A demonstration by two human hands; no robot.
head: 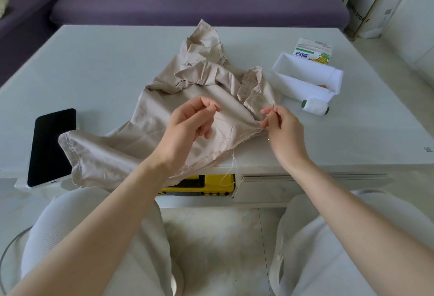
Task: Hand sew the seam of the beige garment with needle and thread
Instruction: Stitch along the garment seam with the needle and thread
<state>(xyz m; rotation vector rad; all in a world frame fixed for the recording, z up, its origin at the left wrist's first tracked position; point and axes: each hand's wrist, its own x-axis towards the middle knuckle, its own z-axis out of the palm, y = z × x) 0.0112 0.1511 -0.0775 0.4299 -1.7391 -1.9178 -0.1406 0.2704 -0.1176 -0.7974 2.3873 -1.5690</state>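
Right hand (283,125) pinched needle (273,104) upright beside garment (152,112). Left hand (190,123) curled, thumb to forefinger; hold on thread (231,169) unclear. Cloth judged soft, limp: grip beside seam (247,138).

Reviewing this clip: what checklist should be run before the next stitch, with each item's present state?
1. Needle pinched by right hand: ok.
2. Beige garment resting on table, raw edge by right hand: ok.
3. Left hand pinching the thread: cannot tell.
4. Thread's tail over the table edge free of snags: cannot tell.
5. Spool apart from garment: ok.
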